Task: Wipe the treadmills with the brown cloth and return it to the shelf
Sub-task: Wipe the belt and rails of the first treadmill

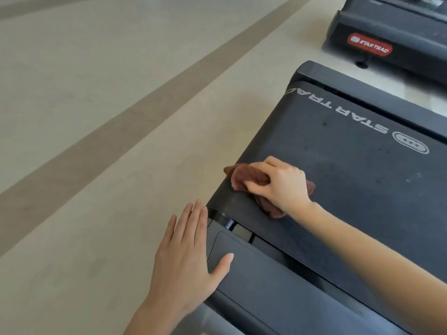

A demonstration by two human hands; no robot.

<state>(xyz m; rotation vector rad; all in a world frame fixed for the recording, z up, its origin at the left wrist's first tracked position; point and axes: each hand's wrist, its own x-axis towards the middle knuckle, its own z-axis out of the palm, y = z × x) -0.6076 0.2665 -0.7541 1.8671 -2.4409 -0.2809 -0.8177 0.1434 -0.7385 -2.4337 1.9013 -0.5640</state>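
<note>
Right hand (278, 183) presses brown cloth (244, 177) (bunched) on treadmill belt (362, 170).

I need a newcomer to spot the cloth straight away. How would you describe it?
Start at the big dark treadmill belt with white STAR TRAC lettering on the right of the view. Near its left edge, the right hand grips a crumpled brown cloth against the belt. It is the only soft, reddish-brown thing there; everything around is black machine or pale floor.
</note>
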